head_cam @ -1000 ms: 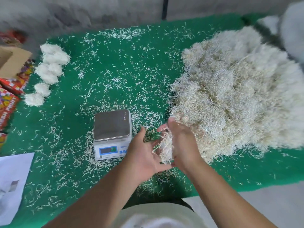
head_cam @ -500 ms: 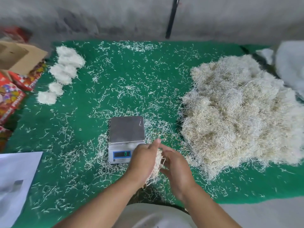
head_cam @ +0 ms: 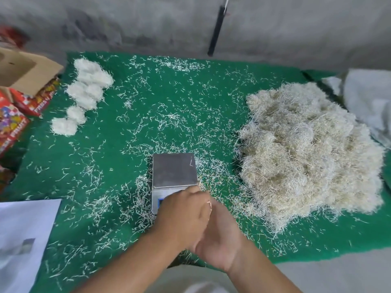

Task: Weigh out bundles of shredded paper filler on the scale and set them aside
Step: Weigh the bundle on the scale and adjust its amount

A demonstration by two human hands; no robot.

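Hard to make out between the two pressed-together hands: only a thin sliver of shredded paper (head_cam: 209, 205) peeking out at the seam, the rest of that bundle hidden. Left hand (head_cam: 182, 216) lying over the top, back up, fingers curved down around whatever sits beneath; right hand (head_cam: 220, 240) cupped underneath and against it, fingers mostly covered by the left, so the exact curl cannot be told. Both blurred, both just in front of the scale (head_cam: 174, 178), covering most of its front panel and leaving only a slice of blue display visible. Bare steel platform on the scale, apart from one stray strand near its right edge. One scale, one big loose heap of shredded filler (head_cam: 306, 157) on the right of the green mat (head_cam: 148, 106), well apart from the weighed bundles (head_cam: 84, 96) at the far left. Those white bundles clumped and overexposed, roughly six or seven, the borders between them too washed out for a sure count. Loose strands scattered everywhere over the mat, uncountable. Cut off at the left edge: one open cardboard box (head_cam: 23, 70), a few colourful printed packs (head_cam: 12, 123), and one white sheet (head_cam: 23, 237) with a blurred grey patch. Cut off at the right edge: a white bag or cloth (head_cam: 370, 106), not identifiable. One dark vertical rod (head_cam: 215, 30) against the grey wall behind.
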